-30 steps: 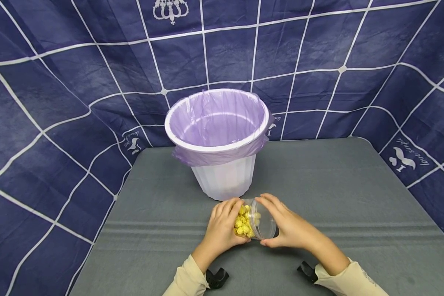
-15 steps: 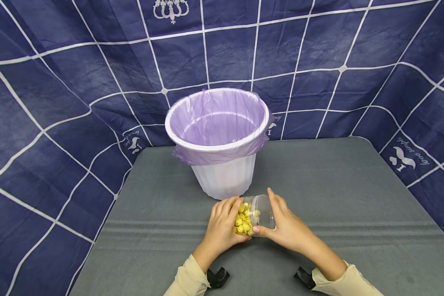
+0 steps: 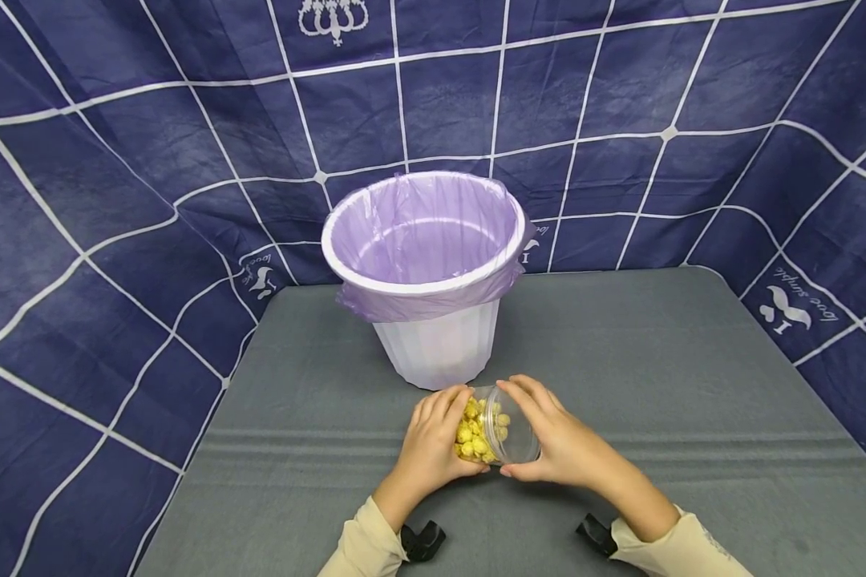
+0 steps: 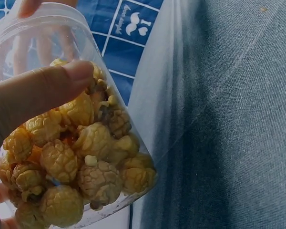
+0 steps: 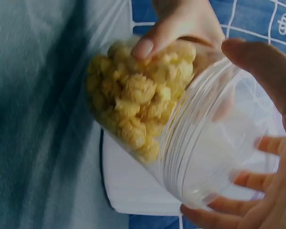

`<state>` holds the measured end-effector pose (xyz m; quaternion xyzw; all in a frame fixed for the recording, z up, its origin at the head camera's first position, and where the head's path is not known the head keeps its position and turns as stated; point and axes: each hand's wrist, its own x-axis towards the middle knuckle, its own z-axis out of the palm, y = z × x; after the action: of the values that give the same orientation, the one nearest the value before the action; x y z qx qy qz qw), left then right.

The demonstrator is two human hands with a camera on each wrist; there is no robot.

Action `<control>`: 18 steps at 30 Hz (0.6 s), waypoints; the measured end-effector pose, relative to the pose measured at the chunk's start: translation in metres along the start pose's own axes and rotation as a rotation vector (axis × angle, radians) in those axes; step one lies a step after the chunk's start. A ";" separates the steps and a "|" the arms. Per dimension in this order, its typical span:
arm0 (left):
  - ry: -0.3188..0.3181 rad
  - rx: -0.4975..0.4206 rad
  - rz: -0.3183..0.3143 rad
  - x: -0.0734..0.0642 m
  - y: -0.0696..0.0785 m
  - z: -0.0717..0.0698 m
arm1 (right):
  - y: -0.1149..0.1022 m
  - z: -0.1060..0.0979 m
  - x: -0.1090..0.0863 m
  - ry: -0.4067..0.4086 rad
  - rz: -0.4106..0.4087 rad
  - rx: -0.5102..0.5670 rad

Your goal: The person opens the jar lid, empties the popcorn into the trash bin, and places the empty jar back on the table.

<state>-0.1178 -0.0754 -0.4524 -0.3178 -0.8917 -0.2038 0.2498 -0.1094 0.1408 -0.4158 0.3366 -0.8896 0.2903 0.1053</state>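
Waste bin (image 3: 440, 353) standing on tabletop (image 3: 621, 353), far side, left of centre. Bin liner (image 3: 426, 252) sitting inside it, overhanging the rim. Backdrop cloth (image 3: 548, 96) hanging behind the bin and along left and right sides. Screw-top jar (image 3: 523, 441) lying sideways before the bin, between hands: left hand (image 3: 427, 445) holding the base end, right hand (image 3: 561, 439) the threaded end. Popcorn (image 3: 471, 433) resting in the jar, mostly toward the left.
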 end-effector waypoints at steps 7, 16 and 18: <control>-0.011 -0.016 -0.001 0.001 0.000 0.000 | 0.006 -0.004 -0.002 -0.011 -0.118 -0.019; -0.005 -0.017 -0.033 -0.002 -0.004 0.001 | 0.011 -0.015 -0.006 -0.040 -0.105 -0.026; -0.009 -0.020 -0.043 -0.002 -0.003 -0.001 | 0.014 -0.020 -0.008 -0.051 -0.061 -0.035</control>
<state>-0.1181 -0.0793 -0.4536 -0.3018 -0.8973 -0.2166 0.2384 -0.1127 0.1656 -0.4093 0.3688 -0.8863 0.2628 0.0972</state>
